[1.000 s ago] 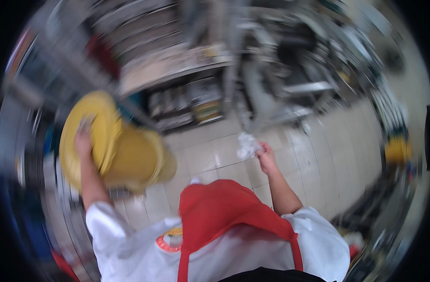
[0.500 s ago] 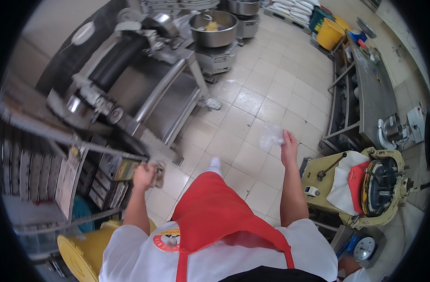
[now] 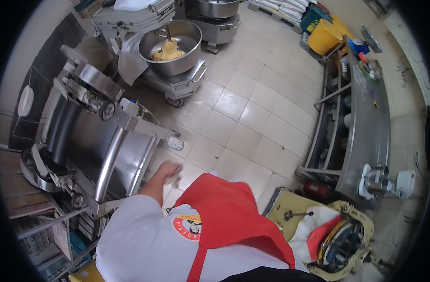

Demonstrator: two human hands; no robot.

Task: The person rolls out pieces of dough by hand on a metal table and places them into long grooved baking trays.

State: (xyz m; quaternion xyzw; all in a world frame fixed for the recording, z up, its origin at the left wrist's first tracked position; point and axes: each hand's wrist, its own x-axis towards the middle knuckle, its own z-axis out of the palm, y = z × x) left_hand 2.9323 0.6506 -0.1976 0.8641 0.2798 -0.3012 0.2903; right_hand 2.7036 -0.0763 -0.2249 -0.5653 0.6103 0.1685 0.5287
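Observation:
My left hand (image 3: 168, 170) is in front of me beside the steel dough sheeter (image 3: 90, 143), above the tiled floor. Its fingers look closed around something small and brownish, smeared by motion, that I cannot make out. My right hand is out of view, and so is the clear plastic it held earlier. Ahead to the left stands a spiral mixer with a steel bowl (image 3: 189, 52). A lump of yellow dough (image 3: 168, 50) lies in that bowl.
A second mixer (image 3: 218, 8) stands farther back. To the right runs a long steel table (image 3: 367, 122) with a small stand mixer (image 3: 378, 179). Nearer on the right is a cream-coloured machine (image 3: 290, 212). Yellow bins (image 3: 325, 36) and white sacks (image 3: 288, 10) are at the far end.
I have moved forward and turned, so the mixer and dough appear nearer. My right hand with the clear plastic has left the view. My left hand has swung forward.

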